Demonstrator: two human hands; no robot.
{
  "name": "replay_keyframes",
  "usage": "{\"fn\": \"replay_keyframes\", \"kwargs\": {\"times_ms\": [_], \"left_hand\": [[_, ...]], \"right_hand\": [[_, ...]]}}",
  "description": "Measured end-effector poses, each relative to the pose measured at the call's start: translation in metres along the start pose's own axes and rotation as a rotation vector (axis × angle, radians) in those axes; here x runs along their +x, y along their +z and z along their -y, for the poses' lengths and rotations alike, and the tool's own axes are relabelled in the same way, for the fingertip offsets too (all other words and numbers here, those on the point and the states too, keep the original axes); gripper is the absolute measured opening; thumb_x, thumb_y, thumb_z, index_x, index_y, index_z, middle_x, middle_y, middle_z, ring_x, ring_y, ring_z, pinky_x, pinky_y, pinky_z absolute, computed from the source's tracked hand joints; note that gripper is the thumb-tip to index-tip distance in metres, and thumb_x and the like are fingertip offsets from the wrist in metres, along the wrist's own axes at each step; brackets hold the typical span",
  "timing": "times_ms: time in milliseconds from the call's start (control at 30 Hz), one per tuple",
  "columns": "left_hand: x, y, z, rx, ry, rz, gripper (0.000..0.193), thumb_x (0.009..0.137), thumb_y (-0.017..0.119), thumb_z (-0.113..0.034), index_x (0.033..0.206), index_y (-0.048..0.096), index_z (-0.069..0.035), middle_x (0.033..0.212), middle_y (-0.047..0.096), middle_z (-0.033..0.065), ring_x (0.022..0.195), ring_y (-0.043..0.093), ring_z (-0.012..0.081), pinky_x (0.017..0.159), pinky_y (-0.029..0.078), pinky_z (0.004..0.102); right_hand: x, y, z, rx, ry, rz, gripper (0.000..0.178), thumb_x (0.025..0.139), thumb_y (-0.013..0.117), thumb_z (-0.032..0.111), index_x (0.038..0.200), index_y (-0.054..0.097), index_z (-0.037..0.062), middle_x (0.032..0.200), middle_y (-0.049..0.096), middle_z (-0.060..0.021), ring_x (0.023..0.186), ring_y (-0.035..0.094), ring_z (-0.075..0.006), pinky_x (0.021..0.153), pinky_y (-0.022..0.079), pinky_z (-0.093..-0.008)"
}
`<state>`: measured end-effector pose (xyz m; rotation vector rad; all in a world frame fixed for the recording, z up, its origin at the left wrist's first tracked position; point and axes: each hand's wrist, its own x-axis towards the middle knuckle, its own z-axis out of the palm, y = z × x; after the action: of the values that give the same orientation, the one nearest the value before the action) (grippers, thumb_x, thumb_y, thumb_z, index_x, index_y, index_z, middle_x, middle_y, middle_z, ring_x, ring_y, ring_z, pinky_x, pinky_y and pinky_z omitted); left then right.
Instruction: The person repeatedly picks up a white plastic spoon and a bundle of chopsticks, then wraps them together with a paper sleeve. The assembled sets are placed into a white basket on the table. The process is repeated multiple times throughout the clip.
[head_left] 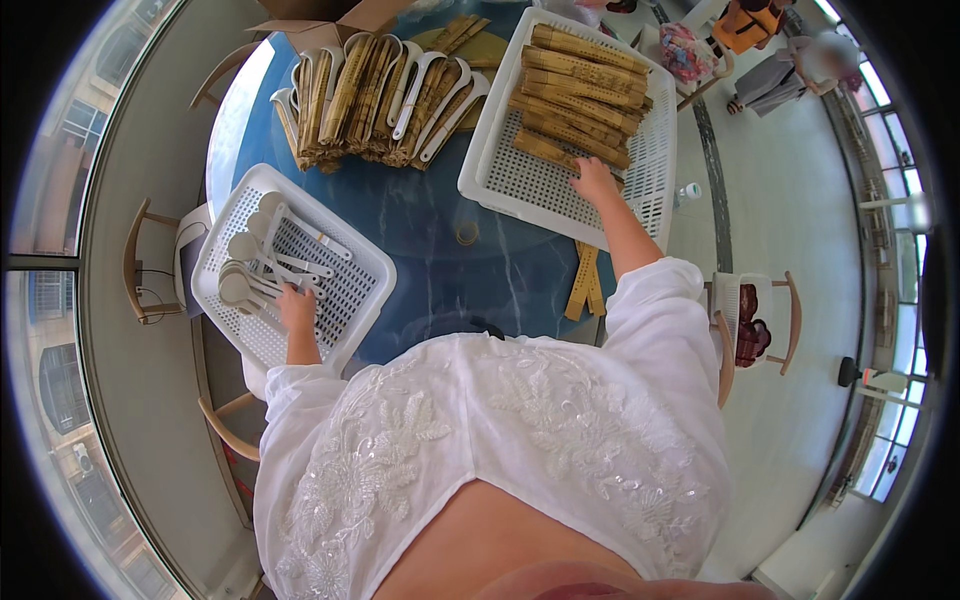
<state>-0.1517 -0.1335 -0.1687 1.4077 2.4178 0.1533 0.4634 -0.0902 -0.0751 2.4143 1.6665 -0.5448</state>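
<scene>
My left hand [297, 308] is at the left white plastic basket [380, 268], its fingers closed round the handle of a white spoon. Several white long-handled spoons [236, 286] lie there with their round bowls toward the left. Over the right white basket [490, 201] reaches my right hand [597, 182], fingertips pinched at the near end of a flat golden-brown paper sleeve [545, 152]. More of these sleeves [585, 80] are piled in the basket's far part. The fingers partly hide what each hand grips.
Both baskets rest on a round blue marbled table [440, 290]. Behind stands a large heap of sleeves with white handles [375, 100], near an open cardboard box [335, 20]. Loose yellow strips [585, 285] lie beside the right basket. Chairs [140, 265] surround the table; a person [790, 75] is far right.
</scene>
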Motion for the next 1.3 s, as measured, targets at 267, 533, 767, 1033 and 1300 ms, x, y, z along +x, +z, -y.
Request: {"fn": "replay_keyframes", "kwargs": {"times_ms": [267, 533, 767, 1033, 1300], "left_hand": [[0.001, 0.002, -0.004, 0.104, -0.024, 0.01, 0.04, 0.079, 0.056, -0.031, 0.113, 0.054, -0.01, 0.112, 0.052, 0.0204, 0.1, 0.056, 0.0385, 0.085, 0.046, 0.0458], [-0.001, -0.001, -0.01, 0.136, 0.013, 0.016, 0.041, 0.08, 0.055, -0.033, 0.115, 0.054, -0.011, 0.11, 0.052, 0.0193, 0.098, 0.057, 0.0373, 0.084, 0.047, 0.0453], [-0.007, -0.005, 0.002, 0.101, -0.058, 0.029, 0.037, 0.081, 0.06, -0.032, 0.108, 0.055, -0.008, 0.111, 0.055, 0.0167, 0.103, 0.058, 0.0344, 0.085, 0.047, 0.0436], [-0.016, -0.005, 0.004, -0.029, -0.068, 0.041, 0.034, 0.081, 0.058, -0.027, 0.108, 0.053, -0.007, 0.11, 0.057, 0.0138, 0.102, 0.058, 0.0321, 0.086, 0.047, 0.0433], [-0.001, 0.001, 0.019, -0.171, -0.084, 0.143, 0.031, 0.08, 0.059, -0.023, 0.106, 0.06, -0.007, 0.095, 0.066, 0.0162, 0.09, 0.064, 0.0303, 0.079, 0.049, 0.0397]], "right_hand": [[0.02, 0.007, 0.0, -0.226, -0.056, -0.037, 0.047, 0.089, 0.06, 0.023, 0.132, 0.045, 0.0107, 0.131, 0.044, -0.0139, 0.119, 0.045, -0.0324, 0.096, 0.045, -0.0427], [0.036, 0.01, -0.004, -0.202, -0.069, -0.118, 0.047, 0.086, 0.063, 0.021, 0.13, 0.048, 0.0103, 0.123, 0.052, -0.0141, 0.113, 0.05, -0.0323, 0.091, 0.048, -0.042], [0.031, 0.009, 0.007, -0.231, -0.064, -0.127, 0.052, 0.084, 0.066, 0.017, 0.132, 0.046, 0.0145, 0.129, 0.047, -0.0143, 0.117, 0.048, -0.0335, 0.094, 0.044, -0.0466], [0.039, 0.014, -0.006, -0.246, 0.099, -0.016, 0.067, 0.085, 0.067, 0.027, 0.141, 0.032, 0.0165, 0.139, 0.041, -0.0144, 0.126, 0.04, -0.0347, 0.101, 0.039, -0.0496], [0.051, 0.023, -0.012, -0.245, 0.065, 0.021, 0.064, 0.082, 0.069, 0.023, 0.137, 0.038, 0.0129, 0.142, 0.035, -0.0148, 0.126, 0.039, -0.0354, 0.1, 0.039, -0.0511]]}}
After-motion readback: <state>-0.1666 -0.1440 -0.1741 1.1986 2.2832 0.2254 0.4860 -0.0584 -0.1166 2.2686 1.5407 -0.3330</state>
